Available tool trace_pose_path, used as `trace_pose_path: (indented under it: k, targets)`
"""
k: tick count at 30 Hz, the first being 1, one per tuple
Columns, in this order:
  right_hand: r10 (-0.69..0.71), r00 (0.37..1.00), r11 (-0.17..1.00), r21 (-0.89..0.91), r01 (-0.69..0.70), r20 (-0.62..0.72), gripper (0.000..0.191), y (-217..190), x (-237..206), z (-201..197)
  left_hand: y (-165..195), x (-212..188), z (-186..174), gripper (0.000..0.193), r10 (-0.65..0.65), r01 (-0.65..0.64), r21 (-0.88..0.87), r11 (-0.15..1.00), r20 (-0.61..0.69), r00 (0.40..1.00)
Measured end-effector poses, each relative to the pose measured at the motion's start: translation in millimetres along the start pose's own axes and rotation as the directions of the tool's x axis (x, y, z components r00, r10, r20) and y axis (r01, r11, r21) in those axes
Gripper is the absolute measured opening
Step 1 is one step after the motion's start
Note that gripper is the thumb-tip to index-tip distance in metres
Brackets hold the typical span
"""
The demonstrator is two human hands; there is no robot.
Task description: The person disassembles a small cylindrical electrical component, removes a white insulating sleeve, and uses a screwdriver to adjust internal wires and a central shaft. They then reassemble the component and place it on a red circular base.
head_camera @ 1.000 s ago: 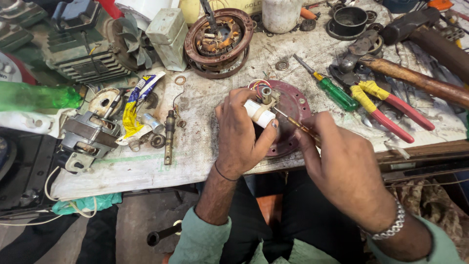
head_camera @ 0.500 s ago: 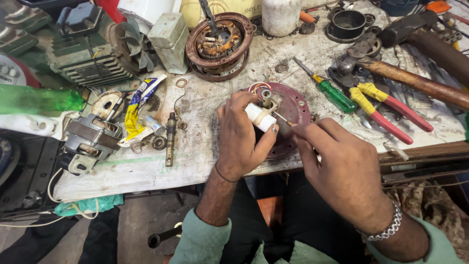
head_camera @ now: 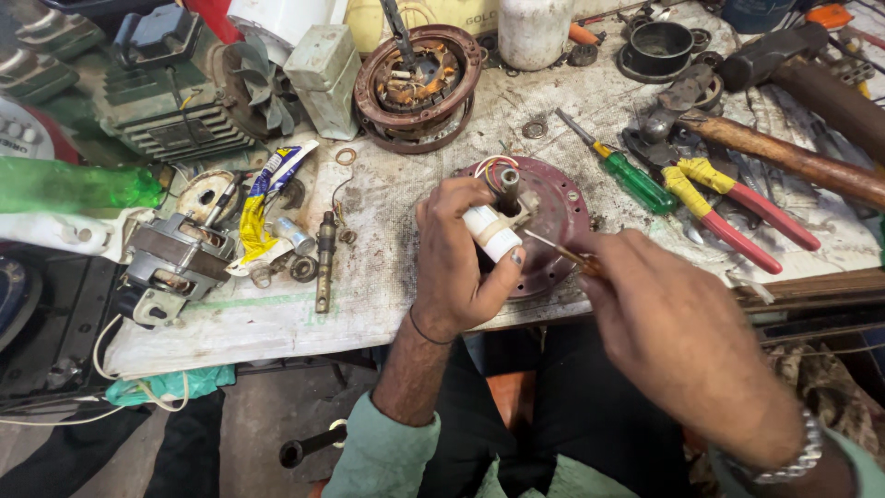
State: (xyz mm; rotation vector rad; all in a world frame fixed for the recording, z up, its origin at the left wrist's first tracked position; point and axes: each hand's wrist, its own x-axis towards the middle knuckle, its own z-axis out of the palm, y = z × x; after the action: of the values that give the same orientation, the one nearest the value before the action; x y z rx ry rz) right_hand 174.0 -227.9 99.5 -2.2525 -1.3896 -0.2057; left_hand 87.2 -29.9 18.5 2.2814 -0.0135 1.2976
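Lowest in the frame, right of centre, your right hand [head_camera: 678, 337] is curled tight around a thin metal-shafted tool with an amber handle [head_camera: 562, 251], its tip pointing up-left toward the middle of the bench. Just left of it, your left hand [head_camera: 456, 254] wraps its fingers and thumb around a short white plastic cylinder [head_camera: 491, 231], thumb pressed on the cylinder's near end. That cylinder sits at the centre of the frame, over a round dark-red metal motor cover plate [head_camera: 553, 217] that lies flat near the front edge of the dusty grey workbench [head_camera: 387, 198]; a dark stub shaft [head_camera: 509, 180] stands up from the plate, just above the cylinder, with coloured wires beside it.

Left of your left hand, a slim dark steel spindle [head_camera: 324, 258] lies on the bench, and further left sits a small grey electric motor [head_camera: 175, 263]. Right of the plate lie a green-handled screwdriver [head_camera: 631, 175] and red pliers with yellow tape on the grips [head_camera: 728, 203], near each other.

Further back, upper centre, a rusty brown round stator with copper windings [head_camera: 419, 78] rests, and a white plastic jar [head_camera: 535, 32] stands at the top edge.
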Motion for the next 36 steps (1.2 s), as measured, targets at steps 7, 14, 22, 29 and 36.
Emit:
trace_pose_path:
  k: [7,14,22,29,36]
  targets:
    - [-0.167,0.961,0.941,0.254,0.222,-0.222,0.047,17,25,15,-1,1,0,0.057,0.128,-0.128,-0.041,0.991,0.008,0.992]
    - [-0.098,0.995,0.874,0.477,0.088,-0.003,0.031,20,28,34,3,1,-2,0.06,0.185,-0.177,-0.17,0.969,0.033,0.982]
    - [-0.111,0.994,0.884,0.457,0.098,0.002,0.035,17,9,21,35,-5,-26,0.045,0.113,-0.104,-0.108,0.989,0.086,0.99]
    - [-0.223,0.975,0.854,0.483,0.196,-0.002,0.041,4,6,30,52,-24,-44,0.034,-0.106,0.131,-0.104,0.986,0.218,0.97]
    - [-0.19,0.981,0.836,0.53,0.142,0.037,0.037,9,19,31,60,-32,-66,0.02,-0.154,0.188,-0.129,0.974,0.238,0.959]
